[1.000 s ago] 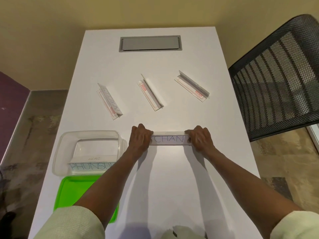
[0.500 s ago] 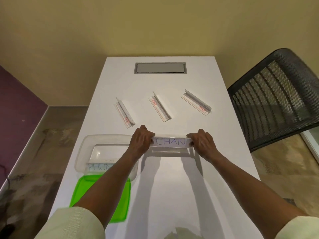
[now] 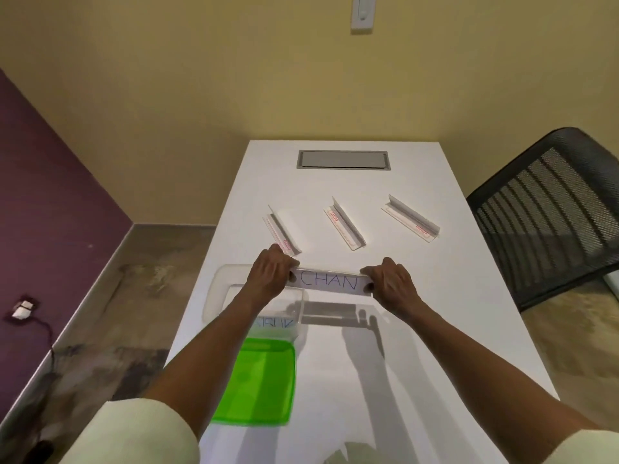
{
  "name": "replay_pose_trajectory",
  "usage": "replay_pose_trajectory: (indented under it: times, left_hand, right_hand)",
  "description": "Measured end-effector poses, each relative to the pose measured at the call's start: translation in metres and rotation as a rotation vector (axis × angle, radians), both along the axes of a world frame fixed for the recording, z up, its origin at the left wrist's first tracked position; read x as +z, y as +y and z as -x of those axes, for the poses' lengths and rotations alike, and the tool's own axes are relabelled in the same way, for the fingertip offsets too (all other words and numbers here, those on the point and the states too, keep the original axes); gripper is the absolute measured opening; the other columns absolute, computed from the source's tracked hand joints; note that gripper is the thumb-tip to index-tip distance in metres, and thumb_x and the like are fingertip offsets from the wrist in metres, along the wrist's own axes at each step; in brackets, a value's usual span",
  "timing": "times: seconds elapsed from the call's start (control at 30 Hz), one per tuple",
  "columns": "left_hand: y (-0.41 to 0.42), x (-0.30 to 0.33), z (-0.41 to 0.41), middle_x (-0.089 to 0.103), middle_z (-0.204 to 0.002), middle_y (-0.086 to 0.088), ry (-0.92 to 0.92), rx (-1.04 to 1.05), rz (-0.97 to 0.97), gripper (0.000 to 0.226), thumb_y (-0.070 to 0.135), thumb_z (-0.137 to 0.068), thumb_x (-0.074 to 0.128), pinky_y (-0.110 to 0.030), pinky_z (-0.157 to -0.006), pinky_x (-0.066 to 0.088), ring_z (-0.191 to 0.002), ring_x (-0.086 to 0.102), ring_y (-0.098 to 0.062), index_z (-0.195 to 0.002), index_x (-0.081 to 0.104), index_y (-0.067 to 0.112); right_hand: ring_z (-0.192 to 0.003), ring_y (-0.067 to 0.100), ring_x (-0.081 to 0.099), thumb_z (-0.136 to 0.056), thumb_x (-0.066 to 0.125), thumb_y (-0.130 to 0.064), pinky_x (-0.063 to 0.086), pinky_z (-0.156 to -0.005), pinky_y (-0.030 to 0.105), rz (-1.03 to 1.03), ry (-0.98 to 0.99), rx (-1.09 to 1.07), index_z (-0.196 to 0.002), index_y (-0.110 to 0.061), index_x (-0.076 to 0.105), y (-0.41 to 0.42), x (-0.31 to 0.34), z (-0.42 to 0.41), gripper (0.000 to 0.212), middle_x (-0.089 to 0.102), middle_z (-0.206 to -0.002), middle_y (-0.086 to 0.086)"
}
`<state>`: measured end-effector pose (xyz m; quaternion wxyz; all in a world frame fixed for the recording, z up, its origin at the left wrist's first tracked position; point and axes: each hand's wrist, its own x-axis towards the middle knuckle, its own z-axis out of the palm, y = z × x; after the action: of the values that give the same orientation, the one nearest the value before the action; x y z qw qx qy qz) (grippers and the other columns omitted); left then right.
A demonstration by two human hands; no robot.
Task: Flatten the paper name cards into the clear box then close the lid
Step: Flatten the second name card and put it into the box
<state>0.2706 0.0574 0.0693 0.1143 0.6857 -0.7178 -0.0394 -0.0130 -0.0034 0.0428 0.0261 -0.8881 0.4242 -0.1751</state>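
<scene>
My left hand and my right hand each pinch one end of a white name card with blue letters reading CHAN. The card is lifted above the white table. Its left end hangs over the right edge of the clear box. Another flattened card with blue letters lies inside the box, partly hidden by my left forearm. The green lid lies on the table just in front of the box. Three folded name cards stand farther back: left, middle, right.
A grey cable hatch is set into the far end of the table. A black mesh chair stands at the right side. On the left the table edge drops to the floor, where a small plug and cable lie.
Both hands have lifted the CHAN card off the table and carried it left toward the clear box. The head camera has tilted up, showing more wall.
</scene>
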Motion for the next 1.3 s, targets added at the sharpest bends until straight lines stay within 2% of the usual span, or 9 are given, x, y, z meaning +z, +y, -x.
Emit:
replay_pose_trajectory:
  times: [0.13,0.3,0.43,0.67,0.87,0.97,1.03,1.1,1.3]
  left_hand:
    - [0.019,0.008,-0.032,0.067,-0.079,-0.019,0.005,0.049,0.003,0.025,0.005,-0.078,0.069,-0.036,-0.064,0.048,-0.081,0.058,-0.035,-0.102,0.075,0.011]
    - [0.030,0.007,-0.075,0.061,-0.090,-0.018,0.021,0.171,-0.049,0.029,0.018,-0.080,0.074,-0.037,-0.072,0.050,-0.084,0.059,-0.036,-0.108,0.073,0.022]
    - [0.037,0.003,-0.099,0.064,-0.090,-0.018,-0.016,0.166,-0.075,0.031,0.021,-0.079,0.075,-0.037,-0.077,0.044,-0.090,0.058,-0.033,-0.110,0.072,0.018]
    - [0.035,-0.011,-0.135,0.064,-0.094,-0.015,-0.035,0.222,-0.179,0.035,0.026,-0.078,0.076,-0.035,-0.072,0.048,-0.086,0.060,-0.031,-0.112,0.070,0.023]
    - [0.032,-0.017,-0.141,0.065,-0.097,-0.018,-0.028,0.224,-0.211,0.037,0.023,-0.077,0.076,-0.034,-0.076,0.045,-0.093,0.059,-0.032,-0.113,0.070,0.019]
    - [0.030,-0.022,-0.142,0.060,-0.100,-0.015,-0.045,0.234,-0.255,0.038,0.024,-0.077,0.076,-0.036,-0.079,0.047,-0.096,0.058,-0.032,-0.115,0.069,0.024]
    - [0.029,-0.024,-0.141,0.057,-0.102,-0.012,-0.047,0.232,-0.268,0.036,0.024,-0.079,0.075,-0.036,-0.079,0.048,-0.095,0.058,-0.032,-0.114,0.068,0.025]
    - [0.028,-0.023,-0.139,0.056,-0.104,-0.013,-0.070,0.208,-0.283,0.032,0.022,-0.082,0.071,-0.035,-0.077,0.048,-0.094,0.058,-0.033,-0.114,0.069,0.023]
    - [0.023,-0.028,-0.143,0.056,-0.094,-0.015,-0.160,0.138,-0.291,0.019,0.017,-0.083,0.069,-0.030,-0.070,0.044,-0.084,0.060,-0.033,-0.102,0.074,0.018]
  right_hand:
    - [-0.055,0.034,0.052,-0.053,0.084,0.002,0.037,-0.045,0.033,-0.016,-0.026,0.028,-0.091,-0.015,0.050,0.011,0.005,-0.036,0.054,0.059,-0.058,0.012]
    - [-0.054,0.034,0.053,-0.050,0.087,0.000,0.041,-0.042,0.033,-0.031,0.001,0.056,-0.081,-0.007,0.067,0.023,0.007,-0.079,0.038,0.059,-0.056,0.013]
    - [-0.056,0.035,0.055,-0.054,0.083,-0.003,0.042,-0.044,0.034,-0.073,0.019,0.093,-0.085,-0.007,0.065,0.029,0.002,-0.104,0.036,0.059,-0.059,0.015]
    - [-0.068,0.036,0.057,-0.066,0.076,-0.015,0.045,-0.053,0.034,-0.156,0.166,0.058,-0.087,-0.008,0.071,0.028,0.006,-0.141,0.023,0.062,-0.065,0.017]
    - [-0.078,0.030,0.055,-0.071,0.068,-0.021,0.041,-0.056,0.031,-0.194,0.245,0.059,-0.090,-0.009,0.070,0.020,0.001,-0.160,0.022,0.061,-0.070,0.015]
    - [-0.073,0.028,0.054,-0.067,0.067,-0.016,0.034,-0.050,0.028,-0.220,0.287,0.056,-0.081,-0.008,0.069,0.017,-0.004,-0.167,0.016,0.056,-0.064,0.012]
    - [-0.066,0.028,0.051,-0.063,0.065,-0.009,0.025,-0.048,0.026,-0.219,0.288,0.067,-0.067,-0.008,0.063,0.016,-0.006,-0.171,0.005,0.045,-0.054,0.008]
    - [-0.058,0.029,0.049,-0.062,0.063,-0.004,0.020,-0.047,0.025,-0.215,0.274,0.088,-0.057,-0.008,0.054,0.013,-0.008,-0.175,0.012,0.035,-0.051,0.006]
    - [-0.055,0.026,0.046,-0.060,0.065,0.000,0.020,-0.045,0.024,-0.189,0.307,0.165,-0.051,-0.007,0.054,0.004,-0.009,-0.186,0.016,0.048,-0.048,0.011]
